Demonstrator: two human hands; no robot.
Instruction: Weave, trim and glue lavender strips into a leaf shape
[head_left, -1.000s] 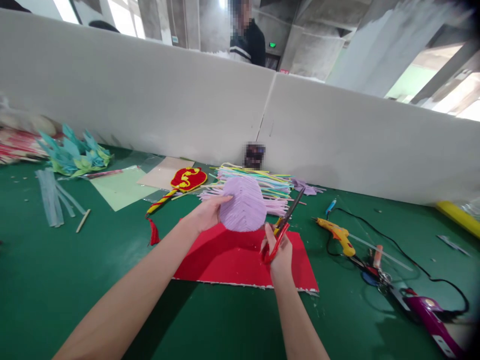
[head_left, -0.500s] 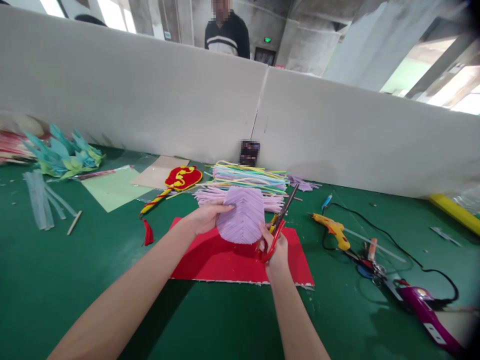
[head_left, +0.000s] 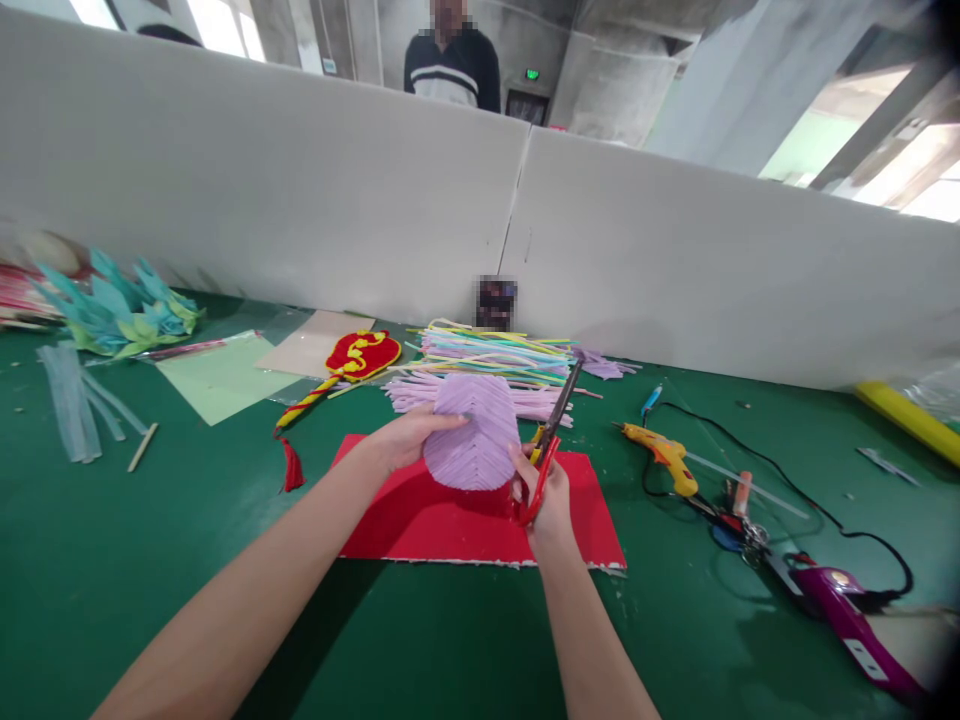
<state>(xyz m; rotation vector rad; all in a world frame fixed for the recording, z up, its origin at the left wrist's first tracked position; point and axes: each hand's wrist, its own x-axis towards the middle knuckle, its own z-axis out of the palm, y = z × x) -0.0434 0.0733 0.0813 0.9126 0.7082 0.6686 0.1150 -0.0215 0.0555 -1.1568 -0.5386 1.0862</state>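
A rounded lilac panel (head_left: 474, 435) made of pipe cleaners laid in a V pattern is held up over a red board (head_left: 450, 530). My left hand (head_left: 411, 437) pinches its left edge, thumb on the front. In my right hand (head_left: 546, 500) are red-handled scissors (head_left: 553, 425), their blades pointing up and away to the right. The fingertips of that hand also touch the panel's lower right edge. Behind the panel lie lilac pipe cleaners (head_left: 409, 392) and a pile of pastel ones (head_left: 487, 352).
A red and yellow fan-shaped piece (head_left: 364, 354) with a tassel (head_left: 292, 466) lies left. On the right are a yellow glue gun (head_left: 664, 455), its black cord and a purple tool (head_left: 851, 620). A white partition (head_left: 300, 190) closes the back, a person (head_left: 452, 65) behind it.
The panel has shifted slightly left and turned a little in my hands. The scissors stay in my right hand, and the view has moved slightly.
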